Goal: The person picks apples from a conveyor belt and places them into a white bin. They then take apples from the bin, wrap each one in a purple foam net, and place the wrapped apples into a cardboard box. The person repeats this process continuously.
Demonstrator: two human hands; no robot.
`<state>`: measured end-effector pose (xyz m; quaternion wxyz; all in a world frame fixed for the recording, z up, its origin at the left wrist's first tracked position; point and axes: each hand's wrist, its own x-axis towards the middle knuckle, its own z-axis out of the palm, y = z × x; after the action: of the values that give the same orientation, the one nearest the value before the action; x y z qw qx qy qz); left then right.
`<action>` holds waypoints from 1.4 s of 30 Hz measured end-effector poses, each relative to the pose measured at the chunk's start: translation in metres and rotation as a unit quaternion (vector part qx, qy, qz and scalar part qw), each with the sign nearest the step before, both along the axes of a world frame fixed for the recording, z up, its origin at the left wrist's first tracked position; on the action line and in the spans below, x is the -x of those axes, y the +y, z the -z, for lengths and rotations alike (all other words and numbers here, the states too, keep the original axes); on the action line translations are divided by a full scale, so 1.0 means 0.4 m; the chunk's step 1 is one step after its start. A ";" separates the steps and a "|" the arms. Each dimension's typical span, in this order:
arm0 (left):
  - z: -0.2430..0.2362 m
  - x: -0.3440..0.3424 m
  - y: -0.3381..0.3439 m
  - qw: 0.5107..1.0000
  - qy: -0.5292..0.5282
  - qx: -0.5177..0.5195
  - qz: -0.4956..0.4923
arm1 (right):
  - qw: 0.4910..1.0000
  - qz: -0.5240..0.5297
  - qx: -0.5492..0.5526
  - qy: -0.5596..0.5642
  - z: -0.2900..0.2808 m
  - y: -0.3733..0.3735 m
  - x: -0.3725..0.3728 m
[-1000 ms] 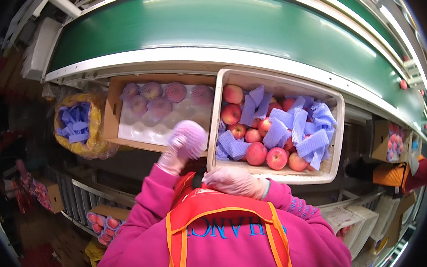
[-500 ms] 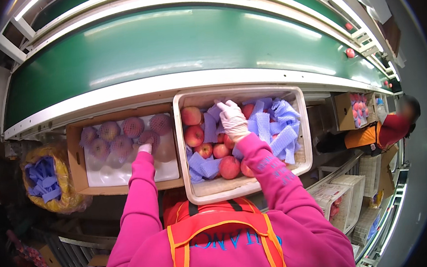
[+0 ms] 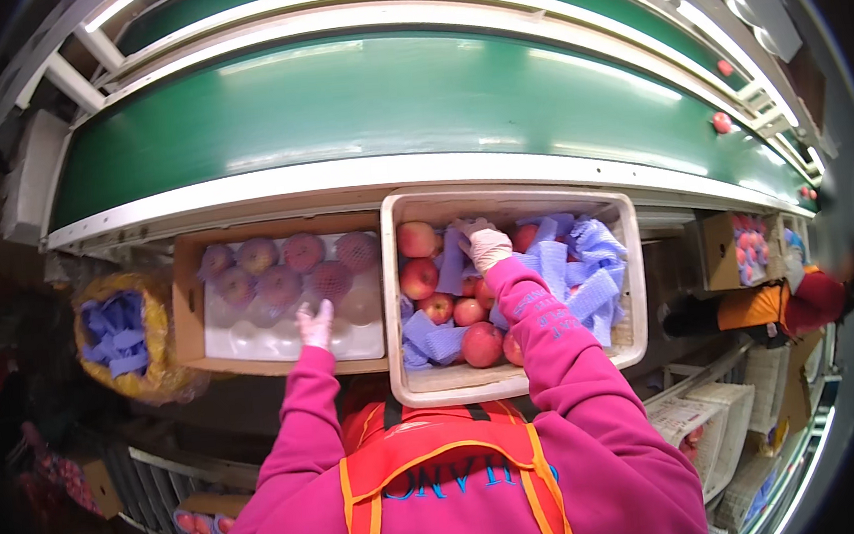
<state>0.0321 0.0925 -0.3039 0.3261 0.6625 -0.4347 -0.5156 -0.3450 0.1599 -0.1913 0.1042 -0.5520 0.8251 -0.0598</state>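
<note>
My left hand (image 3: 316, 323), in a pale glove, hovers over the front of a cardboard box (image 3: 190, 311) with its fingers apart and nothing in them. Just beyond its fingertips sits an apple in a foam net (image 3: 330, 281), in a white moulded tray (image 3: 242, 342) with several other netted apples. My gloved right hand (image 3: 487, 246) reaches into a white plastic crate (image 3: 634, 281). Its fingers are closed on the top of a purple foam net sleeve (image 3: 452, 258); the fingertips are partly hidden. Bare red apples (image 3: 481, 344) and more purple sleeves (image 3: 592, 254) lie around it.
A green conveyor belt (image 3: 384, 100) with a white rail runs beyond the box and crate. A yellow bag (image 3: 158, 348) of purple sleeves stands at left. To the right, a person in an orange vest (image 3: 756, 306) is near another apple box (image 3: 719, 249) and stacked crates (image 3: 724, 414).
My left hand has drawn back from a netted apple in the tray, and its fingers have spread. My right hand has closed on a foam sleeve. The whole view has shifted slightly.
</note>
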 end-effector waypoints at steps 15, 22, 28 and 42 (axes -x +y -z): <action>-0.782 0.329 0.130 0.810 0.298 0.007 0.505 | 0.690 0.012 0.149 -0.708 -0.452 0.238 -0.177; -0.678 0.321 0.232 0.847 0.264 -0.102 0.451 | 0.708 0.076 0.086 -0.697 -0.364 0.333 -0.243; -0.651 0.316 0.239 0.862 0.283 -0.016 0.421 | 0.655 0.049 0.290 -0.696 -0.314 0.357 -0.241; -0.615 0.284 0.286 0.699 0.542 -0.378 0.275 | 0.691 0.023 0.325 -0.645 -0.442 0.320 -0.322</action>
<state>-0.0816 0.2067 -0.0578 0.0712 0.1875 -0.1144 -0.9730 -0.2161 0.2877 -0.0147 0.4235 -0.3574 0.4961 -0.6684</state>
